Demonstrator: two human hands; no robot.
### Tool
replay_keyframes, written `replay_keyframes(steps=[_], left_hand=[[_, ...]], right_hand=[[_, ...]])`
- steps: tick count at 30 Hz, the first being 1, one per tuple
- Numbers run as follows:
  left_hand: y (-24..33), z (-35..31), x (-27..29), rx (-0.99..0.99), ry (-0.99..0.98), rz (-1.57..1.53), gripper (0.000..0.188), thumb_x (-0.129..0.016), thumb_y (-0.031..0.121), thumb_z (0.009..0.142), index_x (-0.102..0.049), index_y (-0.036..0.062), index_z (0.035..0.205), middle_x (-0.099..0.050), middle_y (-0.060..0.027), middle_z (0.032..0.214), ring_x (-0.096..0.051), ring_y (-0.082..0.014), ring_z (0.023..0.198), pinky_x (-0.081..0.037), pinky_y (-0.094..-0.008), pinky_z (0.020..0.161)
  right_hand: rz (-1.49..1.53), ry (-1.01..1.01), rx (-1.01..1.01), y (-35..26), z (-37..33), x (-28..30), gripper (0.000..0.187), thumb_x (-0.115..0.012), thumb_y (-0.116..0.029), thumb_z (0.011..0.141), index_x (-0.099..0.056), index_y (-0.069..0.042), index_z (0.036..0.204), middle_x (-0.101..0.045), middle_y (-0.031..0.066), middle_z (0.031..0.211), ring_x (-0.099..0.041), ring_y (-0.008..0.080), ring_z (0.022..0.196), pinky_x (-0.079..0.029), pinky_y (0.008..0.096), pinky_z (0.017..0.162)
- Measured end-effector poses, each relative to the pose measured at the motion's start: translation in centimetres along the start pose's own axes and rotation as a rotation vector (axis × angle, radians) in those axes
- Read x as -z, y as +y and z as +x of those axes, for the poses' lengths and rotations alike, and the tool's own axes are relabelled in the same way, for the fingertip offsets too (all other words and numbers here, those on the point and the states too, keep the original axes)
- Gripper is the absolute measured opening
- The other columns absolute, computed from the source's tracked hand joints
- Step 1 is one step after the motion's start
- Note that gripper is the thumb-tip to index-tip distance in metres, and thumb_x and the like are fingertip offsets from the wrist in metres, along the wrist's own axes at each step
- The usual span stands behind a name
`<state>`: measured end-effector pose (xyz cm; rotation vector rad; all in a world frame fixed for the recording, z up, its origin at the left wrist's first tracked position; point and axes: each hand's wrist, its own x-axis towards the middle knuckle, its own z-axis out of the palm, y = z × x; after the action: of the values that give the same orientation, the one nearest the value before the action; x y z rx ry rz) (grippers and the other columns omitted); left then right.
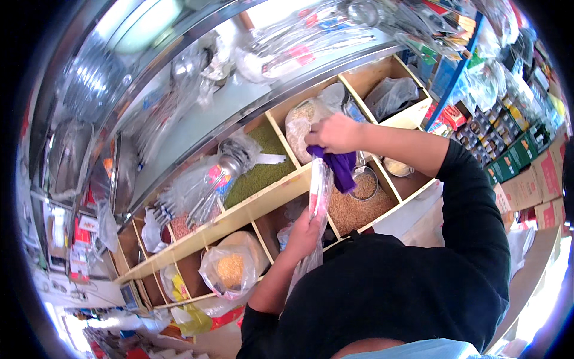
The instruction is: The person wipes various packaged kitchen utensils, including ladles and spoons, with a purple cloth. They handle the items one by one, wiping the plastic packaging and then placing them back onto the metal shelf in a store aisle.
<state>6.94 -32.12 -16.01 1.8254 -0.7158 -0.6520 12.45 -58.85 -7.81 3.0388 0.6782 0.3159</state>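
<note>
My right hand (336,133) is closed on a purple cloth (342,173), which hangs down from my fingers over the wooden bins. Just below and to its left, my left hand (304,234) grips a long, narrow package in clear plastic (320,185), held nearly upright. The upper end of the package meets the cloth; whether the two press together I cannot tell. What is inside the plastic is not clear, apart from some white and red. Under the cloth lies a bin of brown grain (365,209) with a round metal sieve or bowl (363,183) in it.
A wooden compartment rack (239,207) holds green beans (263,170), a bag of yellow kernels (230,270) and plastic-wrapped utensils (209,179). Behind it runs a metal-framed shelf with bagged goods (311,45). Cartons (529,185) and jars (493,131) stand at the right.
</note>
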Motion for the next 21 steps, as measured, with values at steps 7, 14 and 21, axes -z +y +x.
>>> replay_keyframes(steps=[7, 14, 21], left_hand=[[2.4, 3.5, -1.3, -0.029, 0.003, -0.209, 0.03, -0.044, 0.016, 0.096, -0.051, -0.0024, 0.118, -0.06, -0.0107, 0.105, -0.055, -0.0163, 0.099, -0.041, -0.0312, 0.091], [0.6, 7.2, -5.3, -0.347, 0.082, -0.129, 0.023, -0.043, 0.019, 0.098, -0.051, 0.0054, 0.114, -0.052, 0.0012, 0.076, -0.045, -0.007, 0.053, -0.041, -0.0233, 0.048], [2.2, 6.8, -3.3, 0.091, -0.048, -0.604, 0.022, -0.043, 0.02, 0.098, -0.048, 0.0065, 0.115, -0.05, -0.0007, 0.071, -0.045, -0.0072, 0.051, -0.039, -0.0231, 0.045]], right_hand=[[0.919, 1.11, -0.752, 1.1, -3.7, -2.1, 0.063, -0.08, -0.013, 0.066, -0.05, 0.001, 0.119, -0.061, 0.0141, 0.107, -0.059, 0.0203, 0.098, -0.047, 0.0316, 0.087], [1.884, 1.326, -0.994, 1.8, -5.9, -7.6, 0.053, -0.071, -0.011, 0.077, -0.044, 0.001, 0.121, -0.059, 0.0102, 0.103, -0.059, 0.0189, 0.091, -0.049, 0.0315, 0.083], [1.515, 1.277, -0.845, 4.8, -15.1, -5.6, 0.044, -0.061, -0.011, 0.08, -0.047, 0.001, 0.12, -0.061, 0.0125, 0.102, -0.06, 0.0237, 0.094, -0.049, 0.0361, 0.085]])
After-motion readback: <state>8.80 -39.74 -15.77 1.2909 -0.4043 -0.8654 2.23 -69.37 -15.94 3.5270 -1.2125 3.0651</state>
